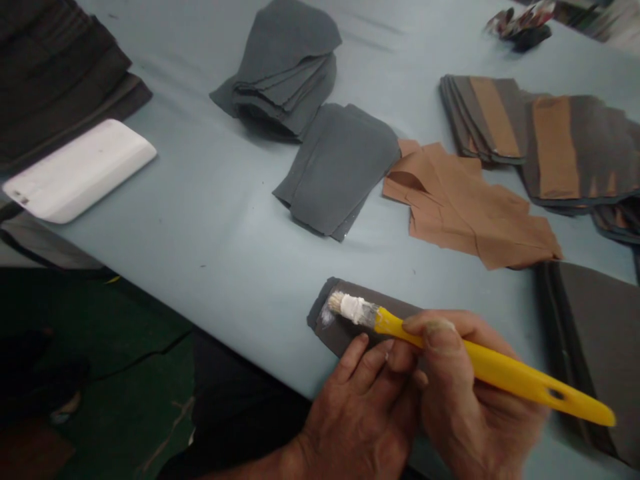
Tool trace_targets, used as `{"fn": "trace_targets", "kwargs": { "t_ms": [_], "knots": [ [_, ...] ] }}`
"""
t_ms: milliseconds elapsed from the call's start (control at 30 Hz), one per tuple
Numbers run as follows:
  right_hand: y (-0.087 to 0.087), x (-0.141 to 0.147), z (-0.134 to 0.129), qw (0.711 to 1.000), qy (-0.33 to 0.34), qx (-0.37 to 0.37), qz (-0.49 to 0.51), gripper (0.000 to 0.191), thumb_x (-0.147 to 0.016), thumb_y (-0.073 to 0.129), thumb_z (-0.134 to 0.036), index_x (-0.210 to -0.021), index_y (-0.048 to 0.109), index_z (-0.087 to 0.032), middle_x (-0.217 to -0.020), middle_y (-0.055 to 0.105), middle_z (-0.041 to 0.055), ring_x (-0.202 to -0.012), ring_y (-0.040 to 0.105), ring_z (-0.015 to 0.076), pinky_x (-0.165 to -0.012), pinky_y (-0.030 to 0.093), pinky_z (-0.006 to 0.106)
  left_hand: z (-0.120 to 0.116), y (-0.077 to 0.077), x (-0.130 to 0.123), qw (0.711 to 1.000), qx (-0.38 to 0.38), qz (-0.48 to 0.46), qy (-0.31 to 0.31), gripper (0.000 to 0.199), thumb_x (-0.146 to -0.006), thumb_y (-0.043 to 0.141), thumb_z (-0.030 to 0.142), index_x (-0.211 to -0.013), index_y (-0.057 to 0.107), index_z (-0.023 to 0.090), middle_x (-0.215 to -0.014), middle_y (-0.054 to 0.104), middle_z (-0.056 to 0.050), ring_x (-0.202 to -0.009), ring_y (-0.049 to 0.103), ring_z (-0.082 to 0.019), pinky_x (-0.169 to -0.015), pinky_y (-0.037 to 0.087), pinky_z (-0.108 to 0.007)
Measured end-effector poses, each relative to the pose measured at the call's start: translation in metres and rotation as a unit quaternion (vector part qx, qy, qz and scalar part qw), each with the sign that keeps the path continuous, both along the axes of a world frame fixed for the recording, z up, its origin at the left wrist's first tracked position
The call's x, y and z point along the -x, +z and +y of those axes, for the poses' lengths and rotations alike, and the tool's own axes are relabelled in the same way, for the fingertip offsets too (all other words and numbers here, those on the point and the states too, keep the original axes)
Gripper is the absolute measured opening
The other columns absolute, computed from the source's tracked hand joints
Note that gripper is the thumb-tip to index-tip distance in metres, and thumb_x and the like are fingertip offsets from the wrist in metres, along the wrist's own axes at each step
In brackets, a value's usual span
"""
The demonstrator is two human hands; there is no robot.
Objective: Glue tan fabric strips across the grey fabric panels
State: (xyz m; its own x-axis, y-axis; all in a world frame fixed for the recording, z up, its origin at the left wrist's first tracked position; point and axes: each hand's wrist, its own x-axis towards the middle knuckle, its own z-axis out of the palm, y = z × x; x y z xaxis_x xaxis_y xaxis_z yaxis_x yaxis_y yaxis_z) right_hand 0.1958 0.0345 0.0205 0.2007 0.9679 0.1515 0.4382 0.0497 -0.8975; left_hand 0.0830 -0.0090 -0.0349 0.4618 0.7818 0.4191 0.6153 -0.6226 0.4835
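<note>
A dark grey fabric strip (333,331) lies on the pale blue table top (200,207) near its front edge. My right hand (473,393) grips a yellow-handled paintbrush (493,363) between thumb and fingers. The brush's white-coated bristles press on the strip's far end, leaving a pale smear. My left hand (360,417) sits just beside the right, its fingertips pinning the strip down. Part of the strip is hidden under both hands.
Stacks of grey fabric pieces (337,167) and tan pieces (465,207) lie across the table, with a dark stack (595,353) close on the right. A white plastic block (75,170) sits at the left. Past the table's front edge is a green floor.
</note>
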Motion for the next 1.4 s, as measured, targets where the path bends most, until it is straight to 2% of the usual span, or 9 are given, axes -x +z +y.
{"fn": "trace_targets", "kwargs": {
  "t_ms": [67, 233, 367, 500, 633, 767, 933, 1133, 1400],
  "knots": [
    [-0.004, 0.0, -0.001, 1.0, -0.026, -0.002, -0.01, 0.029, -0.104, 0.065, -0.038, -0.081, 0.071, -0.021, -0.062, 0.069, -0.0028, -0.048, 0.063, 0.0086, -0.048, 0.051, 0.014, 0.0, 0.0, 0.0, 1.0, -0.007, 0.01, 0.005, 0.044, -0.11, 0.042, 0.031, -0.147, 0.062, 0.016, -0.148, 0.066, -0.008, -0.139, 0.057, -0.025, -0.124, 0.038, -0.039],
    [-0.007, 0.001, 0.0, 1.0, 0.011, 0.002, 0.005, 0.035, -0.105, 0.063, -0.038, -0.075, 0.069, -0.021, -0.058, 0.065, -0.0042, -0.045, 0.061, 0.0068, -0.048, 0.051, 0.013, 0.001, 0.002, 0.0, 1.0, 0.001, 0.012, -0.004, 0.041, -0.11, 0.043, 0.03, -0.139, 0.068, 0.018, -0.139, 0.072, -0.006, -0.131, 0.062, -0.024, -0.125, 0.038, -0.039],
    [-0.006, 0.001, 0.002, 0.999, -0.033, -0.009, 0.003, 0.03, -0.104, 0.065, -0.04, -0.082, 0.072, -0.022, -0.062, 0.069, -0.0028, -0.05, 0.065, 0.0088, -0.051, 0.053, 0.014, 0.001, 0.002, 0.0, 1.0, -0.011, 0.02, 0.003, 0.042, -0.11, 0.041, 0.029, -0.142, 0.066, 0.017, -0.145, 0.068, -0.008, -0.14, 0.056, -0.025, -0.123, 0.038, -0.039],
    [-0.004, 0.002, 0.002, 0.999, 0.026, 0.022, 0.026, 0.033, -0.105, 0.063, -0.038, -0.077, 0.068, -0.022, -0.057, 0.066, -0.0047, -0.045, 0.062, 0.0073, -0.048, 0.052, 0.013, 0.002, 0.002, 0.0, 1.0, 0.005, 0.011, -0.008, 0.043, -0.109, 0.042, 0.029, -0.142, 0.065, 0.015, -0.138, 0.072, -0.007, -0.131, 0.061, -0.025, -0.125, 0.037, -0.04],
    [-0.001, 0.0, -0.002, 0.997, 0.042, 0.022, 0.058, 0.034, -0.106, 0.061, -0.035, -0.076, 0.066, -0.022, -0.056, 0.064, -0.0064, -0.044, 0.06, 0.0056, -0.046, 0.048, 0.011, 0.001, 0.002, 0.0, 1.0, 0.021, 0.006, -0.014, 0.04, -0.108, 0.045, 0.028, -0.139, 0.067, 0.015, -0.143, 0.068, -0.008, -0.131, 0.061, -0.024, -0.126, 0.036, -0.039],
    [-0.004, -0.003, -0.007, 0.997, 0.078, 0.028, 0.007, 0.03, -0.108, 0.058, -0.034, -0.08, 0.067, -0.024, -0.06, 0.064, -0.007, -0.048, 0.06, 0.0061, -0.051, 0.05, 0.013, -0.001, 0.0, 0.0, 0.999, 0.023, 0.018, -0.023, 0.042, -0.109, 0.043, 0.031, -0.14, 0.067, 0.018, -0.133, 0.073, -0.005, -0.122, 0.065, -0.022, -0.123, 0.039, -0.037],
    [-0.011, -0.005, -0.006, 0.998, 0.029, -0.022, -0.055, 0.02, -0.104, 0.064, -0.03, -0.086, 0.071, -0.024, -0.068, 0.07, -0.0062, -0.055, 0.065, 0.0072, -0.056, 0.052, 0.015, -0.003, -0.002, -0.001, 1.0, 0.008, 0.014, -0.018, 0.043, -0.109, 0.045, 0.032, -0.144, 0.064, 0.015, -0.143, 0.069, -0.009, -0.137, 0.058, -0.027, -0.127, 0.035, -0.043],
    [-0.01, -0.003, -0.005, 0.999, 0.006, -0.02, -0.032, 0.028, -0.105, 0.063, -0.034, -0.081, 0.072, -0.023, -0.065, 0.07, -0.0029, -0.051, 0.064, 0.0103, -0.051, 0.051, 0.018, -0.002, -0.001, 0.0, 1.0, 0.008, 0.016, -0.01, 0.039, -0.109, 0.047, 0.031, -0.138, 0.069, 0.018, -0.144, 0.069, -0.007, -0.136, 0.059, -0.025, -0.126, 0.038, -0.042],
    [-0.008, -0.007, -0.004, 0.996, 0.083, 0.032, 0.019, 0.036, -0.107, 0.057, -0.037, -0.075, 0.066, -0.021, -0.057, 0.061, -0.004, -0.046, 0.057, 0.0099, -0.046, 0.047, 0.02, -0.001, 0.003, -0.001, 1.0, 0.028, -0.005, -0.011, 0.039, -0.106, 0.048, 0.028, -0.139, 0.068, 0.019, -0.135, 0.072, -0.007, -0.12, 0.065, -0.023, -0.112, 0.048, -0.037]
  ]
}}
